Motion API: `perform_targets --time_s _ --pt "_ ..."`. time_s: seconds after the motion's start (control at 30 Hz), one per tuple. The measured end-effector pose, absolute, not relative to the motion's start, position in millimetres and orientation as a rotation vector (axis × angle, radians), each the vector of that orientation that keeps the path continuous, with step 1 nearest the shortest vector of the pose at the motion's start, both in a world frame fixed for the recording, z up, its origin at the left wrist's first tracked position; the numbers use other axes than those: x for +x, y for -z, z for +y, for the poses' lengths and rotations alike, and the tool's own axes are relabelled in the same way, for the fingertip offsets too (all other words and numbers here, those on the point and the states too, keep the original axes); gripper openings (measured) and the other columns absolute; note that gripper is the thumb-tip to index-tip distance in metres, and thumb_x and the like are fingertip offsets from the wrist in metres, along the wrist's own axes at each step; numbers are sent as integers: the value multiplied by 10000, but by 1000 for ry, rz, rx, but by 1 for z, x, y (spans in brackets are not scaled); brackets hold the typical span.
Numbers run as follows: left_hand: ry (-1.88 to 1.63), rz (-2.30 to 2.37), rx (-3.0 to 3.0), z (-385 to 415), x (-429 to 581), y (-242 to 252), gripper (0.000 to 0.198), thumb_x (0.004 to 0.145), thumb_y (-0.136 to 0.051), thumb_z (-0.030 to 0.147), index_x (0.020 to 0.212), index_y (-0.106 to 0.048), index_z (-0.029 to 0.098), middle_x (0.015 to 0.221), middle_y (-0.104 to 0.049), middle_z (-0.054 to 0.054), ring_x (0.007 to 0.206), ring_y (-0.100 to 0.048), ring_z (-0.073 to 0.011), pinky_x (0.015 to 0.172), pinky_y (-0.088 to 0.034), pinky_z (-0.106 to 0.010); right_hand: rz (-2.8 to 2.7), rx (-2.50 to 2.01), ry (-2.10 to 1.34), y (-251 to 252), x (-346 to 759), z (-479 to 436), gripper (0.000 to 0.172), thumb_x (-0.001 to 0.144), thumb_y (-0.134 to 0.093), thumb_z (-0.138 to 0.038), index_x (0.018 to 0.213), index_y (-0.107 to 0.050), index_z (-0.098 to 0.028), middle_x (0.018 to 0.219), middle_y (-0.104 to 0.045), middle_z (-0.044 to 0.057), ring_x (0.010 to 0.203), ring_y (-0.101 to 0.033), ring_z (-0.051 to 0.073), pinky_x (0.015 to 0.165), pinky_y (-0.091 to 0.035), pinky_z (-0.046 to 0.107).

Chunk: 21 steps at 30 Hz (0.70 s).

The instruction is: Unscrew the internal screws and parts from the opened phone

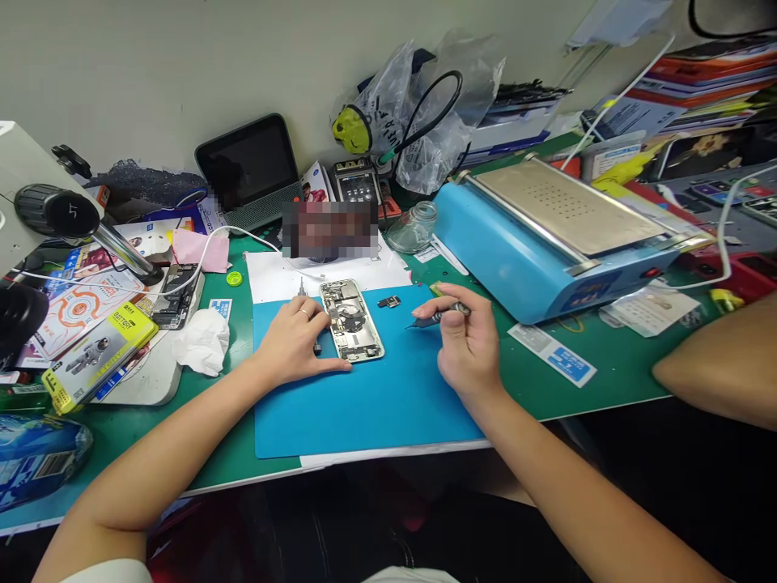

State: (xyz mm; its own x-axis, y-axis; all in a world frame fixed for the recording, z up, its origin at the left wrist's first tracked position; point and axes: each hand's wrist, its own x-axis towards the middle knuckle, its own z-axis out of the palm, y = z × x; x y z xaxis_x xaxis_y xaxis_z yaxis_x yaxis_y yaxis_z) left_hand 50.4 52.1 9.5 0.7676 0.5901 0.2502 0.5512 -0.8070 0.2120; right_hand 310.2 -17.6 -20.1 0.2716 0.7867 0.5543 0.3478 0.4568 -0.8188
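Yellow boxed toolkit (100, 354) at far left of the frame, a crumpled white tissue (200, 340) just to its right, both on the green desk (613, 376). Blue work mat (364, 405) at centre. Left hand (291, 340) lies on the mat, open and palm down, with its fingers against the left edge of an opened phone (352, 320). Phone lies flat at the upper middle of the mat, its insides exposed. Small dark component (389, 302) sits just right of the phone, apart from it. Right hand (464, 340) is closed around a precision screwdriver (434, 316), whose tip points left toward the phone and stays clear of it. Glass jar (416, 227) behind. Blue flat-topped machine (546, 235) at upper right. Another person's forearm (722, 372) enters at the right edge.
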Motion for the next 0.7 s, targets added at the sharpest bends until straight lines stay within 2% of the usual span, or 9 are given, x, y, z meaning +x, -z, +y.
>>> perform_targets --time_s 0.13,0.27,0.53,0.7 --pt "-483 927 2840 52 50 -10 737 762 -567 858 1001 -625 163 1025 -593 -106 992 -518 -277 890 -485 -442 -1438 -1216 -260 18 310 -21 288 1020 -505 -367 1289 -583 -299 913 -662 26 861 -651 161 778 -551 332" --pt "-478 949 2832 51 49 -10 745 762 -538 876 981 -633 171 993 -592 -93 967 -519 -271 852 -494 -434 -1433 -1307 -181 21 311 -22 332 1008 -519 -353 1324 -564 -263 963 -671 44 867 -655 166 747 -564 328" --pt "-461 960 2813 50 49 -12 641 840 -560 789 997 -615 170 1075 -608 -110 1048 -524 -294 906 -497 -451 -1368 -1357 -284 28 310 -19 617 937 -608 -302 1502 -360 -296 1058 -651 44 997 -656 172 915 -569 371" --pt "-468 922 2792 49 50 -15 535 885 -619 643 1125 -570 168 1113 -623 -101 1081 -526 -286 958 -478 -441 -1350 -1380 -316 28 310 -19 663 939 -596 -294 1534 -304 -297 1068 -660 49 979 -666 169 797 -586 315"
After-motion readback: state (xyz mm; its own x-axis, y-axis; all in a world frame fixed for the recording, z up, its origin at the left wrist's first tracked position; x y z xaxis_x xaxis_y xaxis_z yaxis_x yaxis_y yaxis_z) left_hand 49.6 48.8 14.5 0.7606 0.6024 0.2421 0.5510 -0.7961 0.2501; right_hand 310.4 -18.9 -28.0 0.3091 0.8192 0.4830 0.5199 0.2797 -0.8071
